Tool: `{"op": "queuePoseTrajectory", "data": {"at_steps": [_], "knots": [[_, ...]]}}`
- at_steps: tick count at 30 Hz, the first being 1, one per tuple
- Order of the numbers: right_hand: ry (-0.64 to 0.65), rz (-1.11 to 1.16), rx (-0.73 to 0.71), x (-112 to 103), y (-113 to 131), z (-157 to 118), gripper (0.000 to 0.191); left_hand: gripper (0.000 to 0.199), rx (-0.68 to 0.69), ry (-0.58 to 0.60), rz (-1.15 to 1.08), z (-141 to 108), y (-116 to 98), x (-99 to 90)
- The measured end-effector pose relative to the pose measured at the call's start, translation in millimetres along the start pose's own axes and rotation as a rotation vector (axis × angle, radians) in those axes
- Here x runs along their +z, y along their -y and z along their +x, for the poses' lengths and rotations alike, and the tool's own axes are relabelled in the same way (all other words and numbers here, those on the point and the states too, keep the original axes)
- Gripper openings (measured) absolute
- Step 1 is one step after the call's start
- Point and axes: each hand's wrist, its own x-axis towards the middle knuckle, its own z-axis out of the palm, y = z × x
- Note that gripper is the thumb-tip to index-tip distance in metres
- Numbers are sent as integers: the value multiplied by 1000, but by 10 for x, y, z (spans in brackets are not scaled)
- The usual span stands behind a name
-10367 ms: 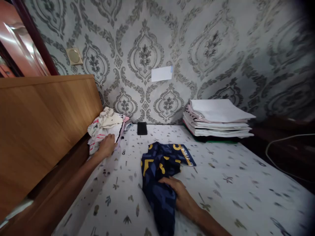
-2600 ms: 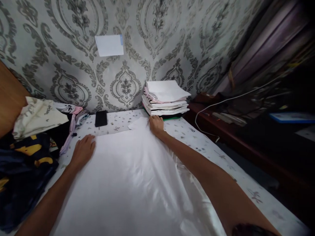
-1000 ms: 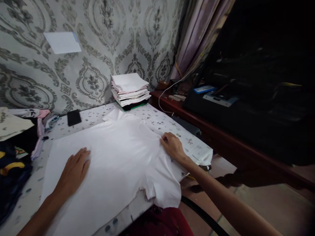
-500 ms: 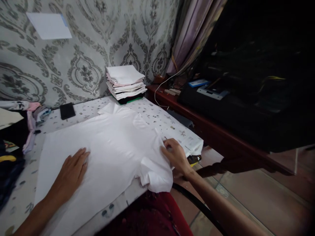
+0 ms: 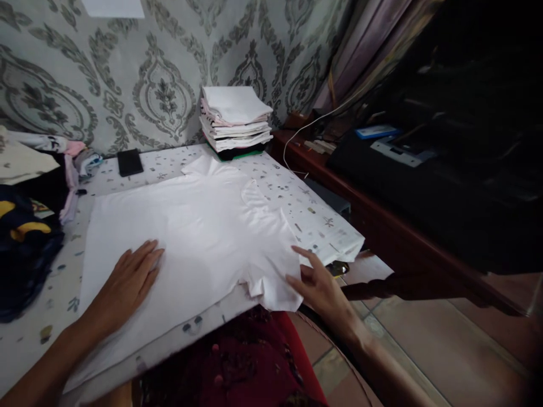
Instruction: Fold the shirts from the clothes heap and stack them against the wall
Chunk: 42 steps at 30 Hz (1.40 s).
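A white T-shirt (image 5: 195, 243) lies spread over the patterned table cover, its neck toward the back right and its hem at the left. My left hand (image 5: 136, 277) rests flat on the body of the shirt, fingers stretched out. At the near sleeve, my right hand (image 5: 320, 282) touches the cuff edge with index finger and thumb apart. That sleeve hangs a little past the table's front edge, with some creases near the underarm.
Folded clothes (image 5: 235, 107) form a stack against the wall. A black phone-like object (image 5: 130, 163) lies to its left, and loose clothes (image 5: 31, 226) pile up at the far left. On the right stands a dark wooden table (image 5: 360, 198) with a white cable (image 5: 292, 138).
My right hand has opened from a closer grip at the sleeve, which now lies flatter and more outstretched. My left hand stays flat on the shirt. The camera view has shifted.
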Motion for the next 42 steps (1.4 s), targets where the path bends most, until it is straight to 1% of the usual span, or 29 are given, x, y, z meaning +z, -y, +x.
{"op": "queuePoseTrajectory", "data": {"at_steps": [3,5,8,10,12,13,15,17,19,21,22,24,26,27,28,30,31,33,35,37,39,42], "knots": [[31,17,-24,76,-31,-194,48,56,-4,1,-19,-46,-16,-11],[-15,146,12,94,-50,-255,36,55,-2,-1,-26,-53,-17,-21],[-94,379,131,67,-45,-283,34,54,11,-4,-32,-47,-6,-23],[-92,409,186,16,-46,-289,34,54,18,-8,-38,-43,9,-9],[-14,292,194,-67,-85,-291,33,53,20,-13,-41,-47,26,14],[36,189,168,-122,-123,-287,31,52,18,-16,-40,-52,32,25],[110,-48,60,-253,-220,-254,27,50,9,-22,-34,-70,37,38],[122,-245,-70,-374,-306,-156,26,47,1,-32,-29,-83,22,33],[117,-353,-142,-420,-312,24,30,45,7,-43,-31,-69,-16,10],[121,-400,-220,-335,-194,259,33,46,16,-48,-32,-14,-78,-26],[129,-409,-287,-236,-91,382,33,47,14,-44,-28,30,-114,-45],[173,-416,-462,56,149,616,36,51,-2,-22,-18,144,-173,-82],[271,-449,-625,415,356,833,45,54,-28,1,-16,280,-172,-107],[336,-485,-682,592,428,940,50,54,-38,8,-17,350,-134,-115],[402,-528,-727,754,478,1051,53,53,-52,10,-17,417,-64,-122],[501,-616,-786,1008,532,1293,55,51,-117,11,-2,541,174,-131],[527,-652,-806,1096,548,1428,55,51,-167,14,12,597,335,-133],[536,-702,-826,1203,580,1737,55,56,-283,17,53,696,703,-130],[501,-728,-822,1243,625,2094,53,58,-376,-9,106,783,1068,-108],[437,-753,-787,1248,678,2478,50,57,-433,-45,156,858,1360,-66],[349,-788,-741,1245,734,2844,46,57,-454,-68,187,923,1550,-14],[221,-854,-688,1275,831,3280,39,57,-454,-112,207,1019,1685,49]]}}
